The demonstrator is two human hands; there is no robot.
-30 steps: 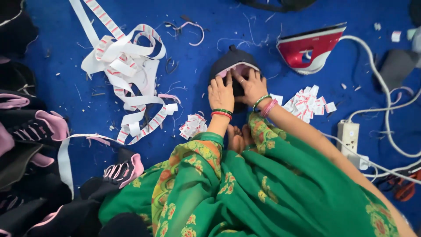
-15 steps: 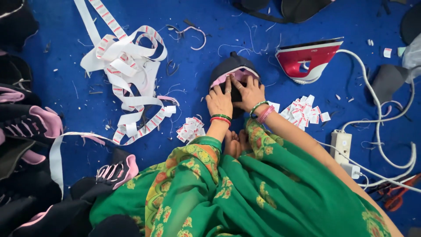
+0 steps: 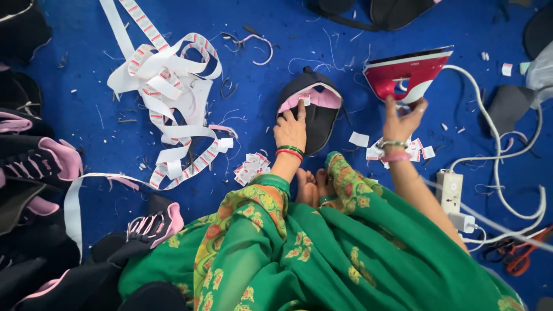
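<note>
A dark shoe tongue piece (image 3: 315, 118) with a pink lining edge lies on the blue floor in front of me. My left hand (image 3: 291, 129) presses flat on it, with one finger next to a small white label (image 3: 304, 99) at the pink edge. My right hand (image 3: 403, 120) is lifted to the right with fingers spread, just below the red and white clothes iron (image 3: 406, 72), which rests tipped on its side. It holds nothing.
A tangled white label ribbon (image 3: 167, 86) lies at the left. Cut labels sit in small piles (image 3: 252, 167) (image 3: 403, 151). Dark and pink shoe uppers (image 3: 40, 161) are stacked at the left. A power strip (image 3: 449, 190) and white cable (image 3: 507, 155) lie at the right, scissors (image 3: 518, 253) beyond.
My right hand has left the tongue piece and moved right and up to the iron. My left hand stays pressed on the piece. The camera view has shifted slightly.
</note>
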